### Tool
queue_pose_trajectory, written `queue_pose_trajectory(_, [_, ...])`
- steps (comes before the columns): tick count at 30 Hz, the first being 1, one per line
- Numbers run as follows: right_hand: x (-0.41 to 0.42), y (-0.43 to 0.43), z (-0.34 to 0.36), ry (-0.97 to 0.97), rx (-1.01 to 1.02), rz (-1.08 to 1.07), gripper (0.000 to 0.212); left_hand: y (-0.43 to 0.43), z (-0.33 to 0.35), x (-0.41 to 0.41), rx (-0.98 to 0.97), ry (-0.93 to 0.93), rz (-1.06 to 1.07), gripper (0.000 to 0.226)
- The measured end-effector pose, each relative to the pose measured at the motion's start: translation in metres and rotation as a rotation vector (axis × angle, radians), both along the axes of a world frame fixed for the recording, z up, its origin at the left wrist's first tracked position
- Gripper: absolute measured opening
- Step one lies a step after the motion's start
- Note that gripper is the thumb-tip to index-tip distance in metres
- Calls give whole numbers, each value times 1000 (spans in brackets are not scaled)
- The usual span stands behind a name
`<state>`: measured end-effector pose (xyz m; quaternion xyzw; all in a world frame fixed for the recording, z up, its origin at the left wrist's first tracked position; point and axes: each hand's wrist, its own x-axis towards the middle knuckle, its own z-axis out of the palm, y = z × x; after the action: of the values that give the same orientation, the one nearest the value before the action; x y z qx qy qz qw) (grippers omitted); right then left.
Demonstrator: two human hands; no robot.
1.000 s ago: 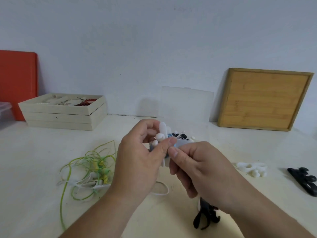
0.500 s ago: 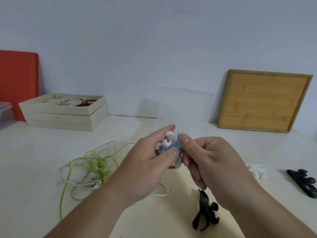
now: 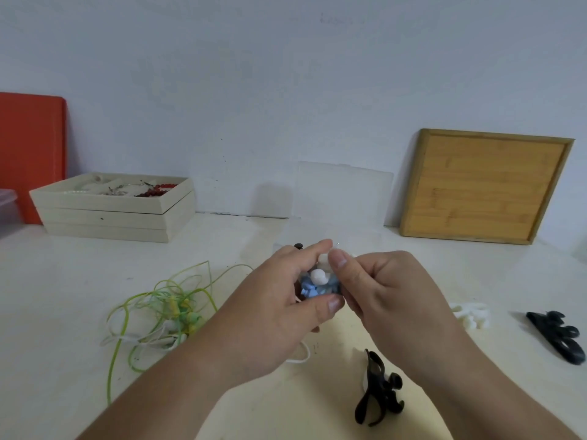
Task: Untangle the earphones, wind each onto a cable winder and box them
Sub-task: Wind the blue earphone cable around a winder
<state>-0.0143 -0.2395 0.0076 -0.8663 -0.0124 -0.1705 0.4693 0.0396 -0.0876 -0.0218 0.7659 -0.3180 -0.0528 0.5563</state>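
Now the wound earphone bundle (image 3: 317, 285) sits between both hands above the table (image 3: 63, 296). It shows a pale-blue winder with two rounded white earbuds (image 3: 317, 276) on top. The left hand (image 3: 279, 312) grips it, thumb under the blue part and fingers behind. The right hand (image 3: 390, 300) pinches its upper edge with the thumb. Compared with half a second ago, the bundle sits slightly lower and the left thumb has slid beneath it. The green tangle of earphones (image 3: 168, 309) lies on the table, left.
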Motion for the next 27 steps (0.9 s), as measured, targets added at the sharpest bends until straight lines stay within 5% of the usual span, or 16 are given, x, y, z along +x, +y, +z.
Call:
queue_pose_trajectory(6, [-2,0,0,64,175,-2,58,-4,3,-5,-47,21,16,49])
queue_pose_trajectory(10, [-3,-7,6,52,202,-4,52,-6,5,-1,-313,305,88,26])
queue_pose_trajectory(19, [-6,-5,7,228,-63,248,39,-6,10,3,-627,570,114,27])
queue_pose_trajectory(27, [3,-15,-6,425,-181,46,35,4,26,-2,-589,616,-68,31])
